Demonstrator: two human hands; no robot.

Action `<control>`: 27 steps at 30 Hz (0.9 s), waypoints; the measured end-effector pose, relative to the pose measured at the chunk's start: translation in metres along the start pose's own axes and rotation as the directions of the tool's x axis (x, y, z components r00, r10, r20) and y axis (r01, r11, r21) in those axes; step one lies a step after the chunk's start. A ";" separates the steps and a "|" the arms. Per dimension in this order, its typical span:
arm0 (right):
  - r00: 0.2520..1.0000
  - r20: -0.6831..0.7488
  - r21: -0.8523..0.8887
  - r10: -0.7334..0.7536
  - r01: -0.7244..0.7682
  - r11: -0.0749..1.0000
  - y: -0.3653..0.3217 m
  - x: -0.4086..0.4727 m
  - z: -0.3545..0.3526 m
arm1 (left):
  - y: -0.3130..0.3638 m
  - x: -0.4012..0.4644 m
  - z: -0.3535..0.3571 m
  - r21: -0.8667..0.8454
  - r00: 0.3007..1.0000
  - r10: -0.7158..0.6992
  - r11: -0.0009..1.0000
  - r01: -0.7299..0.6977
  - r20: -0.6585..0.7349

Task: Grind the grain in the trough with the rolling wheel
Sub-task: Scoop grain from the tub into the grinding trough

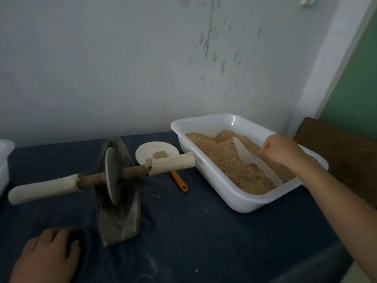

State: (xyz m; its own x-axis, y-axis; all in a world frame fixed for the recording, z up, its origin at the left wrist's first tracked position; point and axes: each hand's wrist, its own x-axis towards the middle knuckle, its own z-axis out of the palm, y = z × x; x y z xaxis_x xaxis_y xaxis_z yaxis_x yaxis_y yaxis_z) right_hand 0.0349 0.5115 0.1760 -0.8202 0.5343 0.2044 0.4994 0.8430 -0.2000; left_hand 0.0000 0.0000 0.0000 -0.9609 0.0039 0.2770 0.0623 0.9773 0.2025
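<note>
Tablecloth (204, 242), grain (220, 158) in tub (206, 166)

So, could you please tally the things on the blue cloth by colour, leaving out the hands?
White: 3 – tub, plate, scoop
Grey: 2 – trough, rolling wheel
Orange: 1 – brush handle
Tan: 1 – grain
Total: 7

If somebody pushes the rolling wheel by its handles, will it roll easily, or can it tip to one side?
The rolling wheel probably rolls readily along the trough, since its thin disc stands on edge in the groove. It looks heavy for its size. It could tilt: its long axle sticks out both sides, unheld.
</note>
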 end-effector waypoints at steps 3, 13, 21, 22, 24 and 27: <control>0.973 0.226 -0.138 0.052 -0.021 0.990 0.008 0.009 0.012 | 0.007 -0.004 -0.012 -0.020 1.000 0.004 1.000 -0.004 0.024; 0.927 0.376 -0.147 0.018 0.041 0.988 0.017 0.020 0.035 | 0.033 -0.018 -0.046 -0.031 0.992 -0.104 0.994 0.107 0.071; 0.967 0.233 -0.078 -0.103 0.124 0.989 -0.001 0.012 -0.022 | 0.032 -0.017 -0.044 -0.083 0.991 -0.107 0.990 0.113 0.078; 0.961 0.256 -0.102 -0.104 0.134 0.986 -0.002 0.007 -0.037 | 0.030 -0.016 -0.044 -0.083 0.991 -0.105 0.990 0.112 0.078; 0.925 0.373 -0.135 -0.069 0.128 0.983 -0.002 -0.008 -0.063 | 0.028 -0.015 -0.041 -0.073 0.994 -0.081 0.994 0.086 0.069; 0.846 0.534 -0.260 0.020 0.142 0.955 0.005 -0.028 -0.083 | 0.025 -0.015 -0.035 -0.030 0.999 -0.021 0.999 0.023 0.041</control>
State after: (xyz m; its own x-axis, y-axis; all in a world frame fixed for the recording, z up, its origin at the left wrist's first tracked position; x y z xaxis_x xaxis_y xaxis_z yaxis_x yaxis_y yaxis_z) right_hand 0.0841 0.5060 0.2488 -0.8324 0.4357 -0.3425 0.4335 0.8969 0.0875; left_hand 0.0253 0.0172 0.0343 -0.9722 -0.0083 0.2340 0.0486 0.9704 0.2366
